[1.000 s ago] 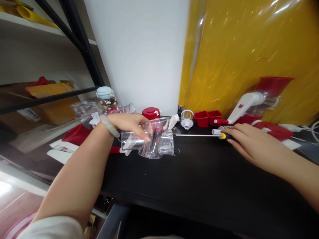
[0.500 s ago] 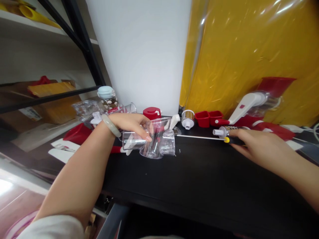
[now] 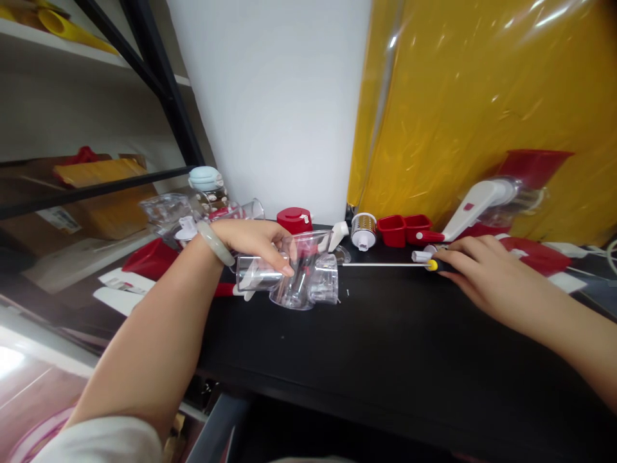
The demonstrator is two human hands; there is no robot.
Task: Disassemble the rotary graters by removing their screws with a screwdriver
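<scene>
My left hand [image 3: 265, 244], with a pale bangle at the wrist, is closed around a clear plastic grater housing [image 3: 296, 289] on the black tabletop. My right hand [image 3: 475, 263] grips the handle end of a long screwdriver [image 3: 390, 264], whose yellow collar shows at the fingertips. The shaft points left, and its tip is at the housing's right side; whether it touches cannot be made out. Just behind the housing stands a red plastic part [image 3: 295, 220]. A white crank piece [image 3: 339, 235] is close to the housing's upper right.
A grater drum [image 3: 364, 231] and red cups [image 3: 394, 230] line the back. An assembled grater with a white crank [image 3: 475, 206] stands at the right. Clear housings [image 3: 168, 212] and a red hopper [image 3: 150, 258] crowd the left, beside shelving. The black tabletop [image 3: 366, 366] has a front edge.
My right hand and the screwdriver have shifted slightly left, towards the housing. My left hand stays on the housing, which has barely moved.
</scene>
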